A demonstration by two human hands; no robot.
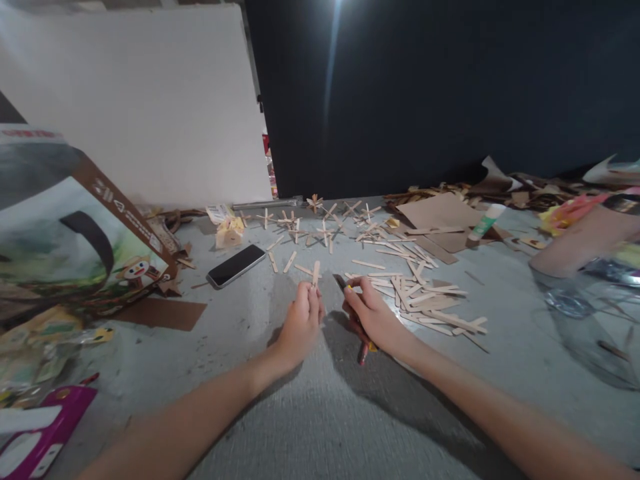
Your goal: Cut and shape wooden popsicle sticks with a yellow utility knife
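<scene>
Upright between the fingertips of my left hand [300, 319] is a wooden craft stick [317, 271], its top end showing above the thumb. My right hand [373, 313] is closed around a utility knife [339, 281]; the dark blade points up and left toward the stick, and a yellow and red end pokes out below the palm. Blade and stick are apart. Beside and beyond my right hand lies a loose pile of craft sticks [430, 303]. Past both hands, several sticks are put together in crossed star shapes [324, 233].
A black phone [236, 266] lies left of my hands, near a large printed bag [75, 233]. At far left is a purple object [55, 427]. Brown cardboard [435, 217], a glue stick [486, 223] and a cardboard tube [580, 243] are to the right. Upright panels stand behind.
</scene>
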